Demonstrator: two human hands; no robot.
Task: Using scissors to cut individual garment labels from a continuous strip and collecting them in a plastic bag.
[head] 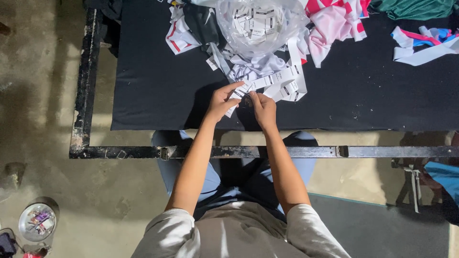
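1. A seated person's left hand [221, 102] and right hand [264, 109] meet near the front edge of a black cloth-covered table [158, 91], fingers closed in a pinch on a white ribbon strip of printed fabric labels [282, 76].
2. The strip trails back toward a clear plastic bag of cut white labels [258, 24] at the table's far edge.
3. Pink-and-white fabric scraps [334, 21] lie beside the bag; green cloth [416, 7] sits at the far right corner.

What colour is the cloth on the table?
Black. The cloth covers the table under the hands, and the head view shows it best.
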